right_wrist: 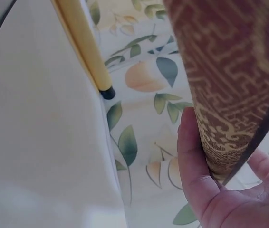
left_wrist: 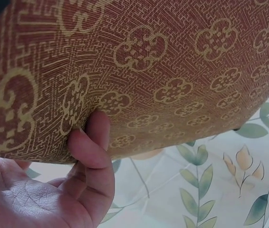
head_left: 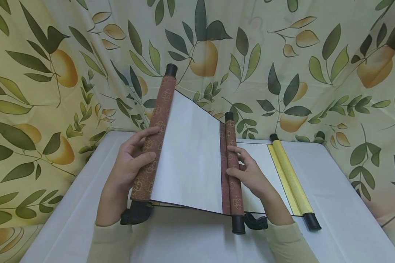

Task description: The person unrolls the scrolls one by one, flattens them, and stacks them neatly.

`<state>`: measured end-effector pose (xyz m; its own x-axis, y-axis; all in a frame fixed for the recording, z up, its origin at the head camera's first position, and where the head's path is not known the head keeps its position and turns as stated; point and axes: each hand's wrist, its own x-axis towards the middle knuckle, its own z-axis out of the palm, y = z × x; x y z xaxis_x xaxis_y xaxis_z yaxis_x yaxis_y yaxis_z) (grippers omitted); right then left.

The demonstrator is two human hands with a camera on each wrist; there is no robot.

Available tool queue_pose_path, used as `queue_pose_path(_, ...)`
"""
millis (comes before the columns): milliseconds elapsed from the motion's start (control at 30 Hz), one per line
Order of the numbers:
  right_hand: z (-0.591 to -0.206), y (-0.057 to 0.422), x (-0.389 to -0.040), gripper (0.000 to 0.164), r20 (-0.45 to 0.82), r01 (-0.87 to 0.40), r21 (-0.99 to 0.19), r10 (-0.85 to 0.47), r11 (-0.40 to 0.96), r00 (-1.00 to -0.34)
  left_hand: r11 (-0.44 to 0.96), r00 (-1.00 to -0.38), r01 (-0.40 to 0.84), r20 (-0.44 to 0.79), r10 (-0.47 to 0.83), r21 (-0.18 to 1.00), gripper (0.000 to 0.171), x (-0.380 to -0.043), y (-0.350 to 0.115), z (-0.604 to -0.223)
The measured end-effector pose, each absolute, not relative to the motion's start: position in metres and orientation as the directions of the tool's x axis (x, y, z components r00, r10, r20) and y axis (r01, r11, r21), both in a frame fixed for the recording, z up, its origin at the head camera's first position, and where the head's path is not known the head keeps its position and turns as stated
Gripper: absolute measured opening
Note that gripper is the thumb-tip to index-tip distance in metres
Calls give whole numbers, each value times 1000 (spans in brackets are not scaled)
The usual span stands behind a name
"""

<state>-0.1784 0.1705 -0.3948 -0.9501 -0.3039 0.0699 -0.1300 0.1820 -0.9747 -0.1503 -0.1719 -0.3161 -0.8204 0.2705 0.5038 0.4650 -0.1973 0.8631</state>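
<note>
A hanging scroll with reddish-brown, gold-patterned rollers and blank white paper is held up, partly unrolled, above the table. My left hand grips its thicker left roll, thumb in front. At the thinner right roller, my right hand pinches the middle between thumb and fingers. Both rollers have black end caps and tilt. In the left wrist view, the scroll's patterned back spreads above the curled fingers. The right wrist view shows its brown patterned side between thumb and fingers.
Behind the raised scroll, a second scroll with a yellow roller and white paper lies on the white-covered table, partly hidden. A fruit-and-leaf patterned curtain hangs around the back and sides. Black straps circle the wrists.
</note>
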Motion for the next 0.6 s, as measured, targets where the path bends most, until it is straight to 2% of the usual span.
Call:
queue_pose_path(367,-393,174,-179,63,84,-144,-972,-298,186,-951,-275,-821,432,500,275,859,52,-148,-176,-313)
queue_pose_path(600,-387,186,-181,63,111,-176,-965,-306,196,-946,-234,-823,455,506,260,859,49,-151,-177,-319)
